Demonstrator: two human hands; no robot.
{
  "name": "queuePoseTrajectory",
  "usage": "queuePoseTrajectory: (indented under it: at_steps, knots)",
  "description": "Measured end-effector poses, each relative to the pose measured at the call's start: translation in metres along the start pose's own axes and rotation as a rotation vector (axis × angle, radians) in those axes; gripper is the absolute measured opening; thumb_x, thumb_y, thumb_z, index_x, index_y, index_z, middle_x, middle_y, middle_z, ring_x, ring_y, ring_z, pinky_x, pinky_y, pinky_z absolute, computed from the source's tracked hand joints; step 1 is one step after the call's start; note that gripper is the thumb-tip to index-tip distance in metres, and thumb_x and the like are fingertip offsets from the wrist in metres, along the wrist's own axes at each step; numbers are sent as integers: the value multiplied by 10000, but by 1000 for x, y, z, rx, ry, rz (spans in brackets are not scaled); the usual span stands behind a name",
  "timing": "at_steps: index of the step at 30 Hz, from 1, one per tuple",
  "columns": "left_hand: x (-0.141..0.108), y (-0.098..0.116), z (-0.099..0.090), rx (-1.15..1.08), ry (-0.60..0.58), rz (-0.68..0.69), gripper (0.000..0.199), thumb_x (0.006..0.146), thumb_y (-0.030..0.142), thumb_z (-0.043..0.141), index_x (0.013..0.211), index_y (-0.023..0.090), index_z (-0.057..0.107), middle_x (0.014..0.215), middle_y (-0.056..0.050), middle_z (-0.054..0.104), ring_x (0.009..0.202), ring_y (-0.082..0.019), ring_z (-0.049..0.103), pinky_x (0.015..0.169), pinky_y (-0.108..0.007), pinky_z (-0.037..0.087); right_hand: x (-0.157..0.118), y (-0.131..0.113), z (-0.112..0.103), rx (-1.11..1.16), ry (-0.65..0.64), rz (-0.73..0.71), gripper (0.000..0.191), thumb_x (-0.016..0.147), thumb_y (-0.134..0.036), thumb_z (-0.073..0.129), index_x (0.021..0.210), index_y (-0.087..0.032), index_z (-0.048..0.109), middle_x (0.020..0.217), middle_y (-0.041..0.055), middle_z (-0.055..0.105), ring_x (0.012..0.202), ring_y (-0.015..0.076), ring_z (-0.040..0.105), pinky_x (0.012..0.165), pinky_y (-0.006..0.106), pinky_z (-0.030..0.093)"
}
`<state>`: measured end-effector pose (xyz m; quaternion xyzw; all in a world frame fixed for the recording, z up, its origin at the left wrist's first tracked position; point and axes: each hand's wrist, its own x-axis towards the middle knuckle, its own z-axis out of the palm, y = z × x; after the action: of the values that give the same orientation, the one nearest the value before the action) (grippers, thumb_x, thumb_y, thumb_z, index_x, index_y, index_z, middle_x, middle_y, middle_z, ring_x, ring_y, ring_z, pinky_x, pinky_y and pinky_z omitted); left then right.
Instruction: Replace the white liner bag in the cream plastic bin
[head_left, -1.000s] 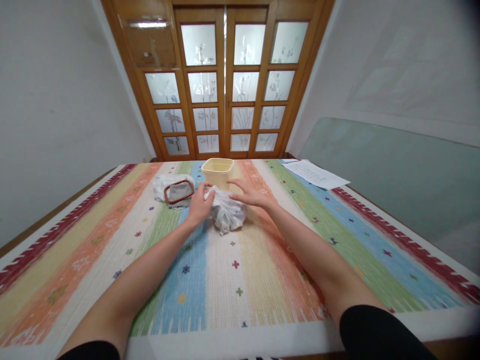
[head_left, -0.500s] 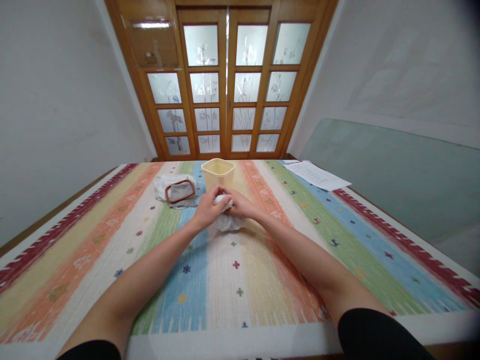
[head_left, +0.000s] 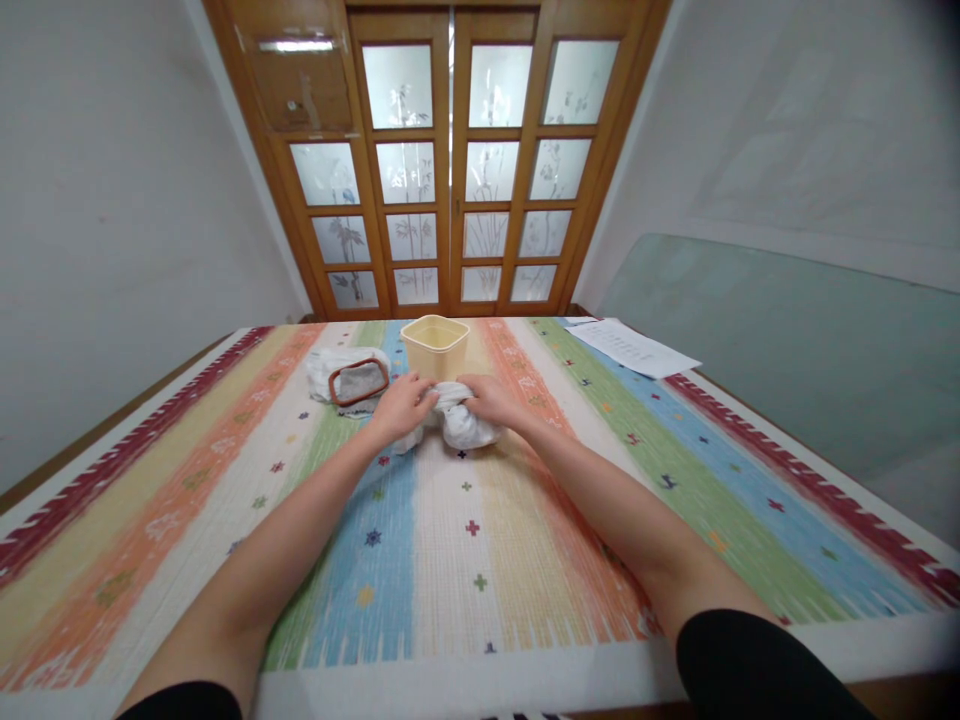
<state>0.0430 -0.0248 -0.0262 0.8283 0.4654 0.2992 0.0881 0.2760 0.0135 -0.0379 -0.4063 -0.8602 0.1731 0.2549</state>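
When compared with half a second ago, parted: left hand (head_left: 403, 405), fingers curled around one end of crumpled white flimsy bundle (head_left: 469, 429), stretched low above striped tabletop (head_left: 525, 560), before cream square plastic tub (head_left: 435, 362); right hand (head_left: 491, 398), fingers likewise curled. Apparently reshaping, unfinished.

The counter (head_left: 915, 692) is covered with a tablecloth (head_left: 555, 570), which has stripes of many colours. On it stands a pale yellow container (head_left: 436, 358). Just before this is a crumpled white cloth (head_left: 472, 428). At left lies a white bundle (head_left: 321, 368) with a reddish-brown frame (head_left: 360, 398); at right, papers (head_left: 634, 348).
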Motion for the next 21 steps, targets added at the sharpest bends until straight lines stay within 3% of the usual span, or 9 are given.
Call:
queuePoseTrajectory:
  at_steps: [4, 6, 9, 12, 13, 16, 18, 21]
  knots:
    - [-3, 12, 3, 8, 12, 146, 604, 948, 393, 638, 1493, 176, 494, 1395, -154, 634, 1269, -302, 604, 1112, -444, 449, 1, -3, 2, -52, -7, -9, 302, 747, -55, 518, 922, -147, 746, 967, 81, 755, 880, 218, 636, 785, 280, 430]
    - [-4, 17, 5, 70, -32, 172, 632, 941, 389, 651, 1509, 173, 477, 1413, -164, 634, 1268, -326, 598, 1115, -471, 435, 1, -4, 4, -78, 1, -39, 302, 753, -50, 519, 932, -150, 741, 988, 84, 744, 908, 220, 628, 828, 289, 436]
    - [-3, 16, 6, 208, -70, 91, 295, 948, 265, 582, 1215, 183, 676, 1160, -142, 731, 1093, -331, 645, 999, -465, 470, 1, -7, 6, -112, -8, -93, 237, 810, -75, 530, 904, -162, 730, 952, 72, 709, 907, 214, 616, 840, 292, 433]
    - [-1, 12, 4, 219, -10, 7, 157, 919, 175, 531, 953, 202, 681, 975, -112, 712, 975, -302, 636, 900, -420, 480, 0, -14, 9, -136, -13, -139, 127, 901, -205, 598, 898, -172, 720, 942, 67, 670, 921, 218, 615, 849, 301, 435]
    - [0, 11, 3, 184, 36, -9, 152, 912, 163, 518, 923, 204, 664, 968, -106, 696, 968, -291, 627, 889, -409, 479, 0, -17, 10, -136, -6, -143, 139, 917, -283, 636, 936, -173, 719, 973, 72, 668, 940, 225, 616, 861, 308, 440]
    - [4, 12, 1, -22, 152, -19, 145, 899, 158, 483, 861, 206, 615, 969, -84, 647, 963, -255, 602, 882, -375, 477, -3, -25, 13, -120, 11, -107, 410, 878, -490, 741, 1124, -168, 683, 1088, 99, 673, 991, 251, 621, 875, 334, 458]
    - [5, 13, 3, -216, 163, -8, 142, 907, 196, 476, 862, 202, 610, 970, -67, 639, 962, -233, 597, 886, -350, 478, -5, -29, 14, -97, 5, -67, 494, 839, -481, 781, 1203, -175, 645, 1127, 101, 686, 992, 255, 630, 856, 332, 464]
    - [6, 12, 10, -510, 125, -69, 182, 930, 313, 489, 878, 196, 618, 899, -32, 649, 881, -203, 598, 816, -304, 482, -6, -29, 14, -59, 13, 12, 422, 825, -355, 768, 1193, -194, 639, 1107, 81, 720, 939, 243, 651, 782, 306, 454]
